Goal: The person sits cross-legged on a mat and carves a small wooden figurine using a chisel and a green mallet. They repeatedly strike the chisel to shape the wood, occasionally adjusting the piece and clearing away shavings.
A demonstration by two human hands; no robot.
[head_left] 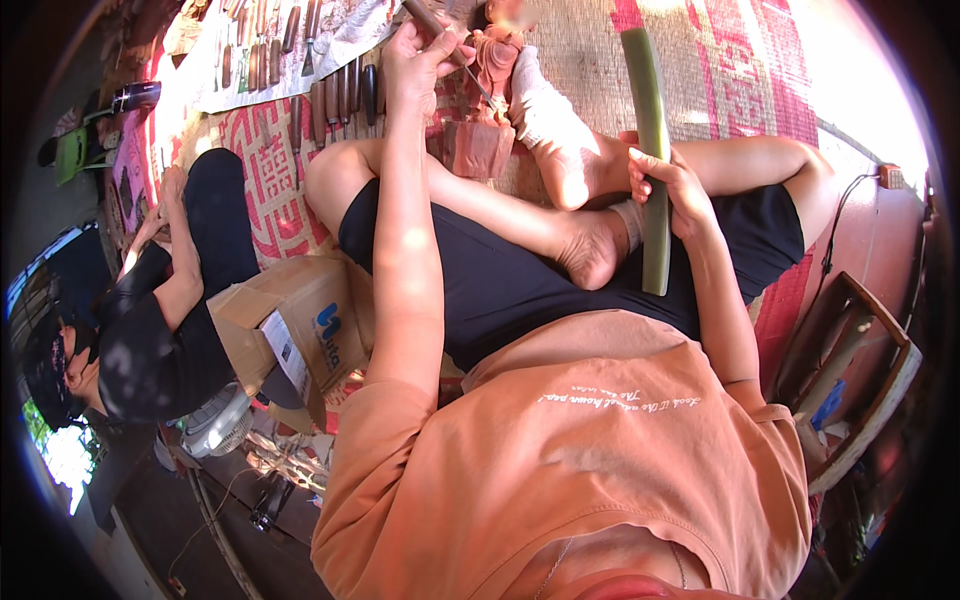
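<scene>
The left hand has its fingers closed narrowly around a wood-handled chisel, whose thin blade slants down and right from the fingertips across the reddish wooden carving; whether the tip touches the wood cannot be told. The fingers of the right hand wrap a long green bar, which runs out both beyond them and back toward the lap, well apart from the chisel. The carving stands just right of the left fingers, on a blocky base nearer the body than they are. Judging by its surface, the work seems well along: rounded folds are shaped in the upper part, while the base looks plain and faceted; finer cutting probably remains, though glare and the picture's edge hide the top. A foot in a whitish covering lies right beside the carving, between the two sets of fingers, and limits room on that side. Left of the left fingers, a row of dark-handled tools lies on the patterned mat, and farther out more tools rest on a pale sheet. Well behind those fingers, beside the forearm, a cardboard box crowds the left, with a seated co-worker beyond it. Right of the right fingers, a wooden frame stands well apart.
</scene>
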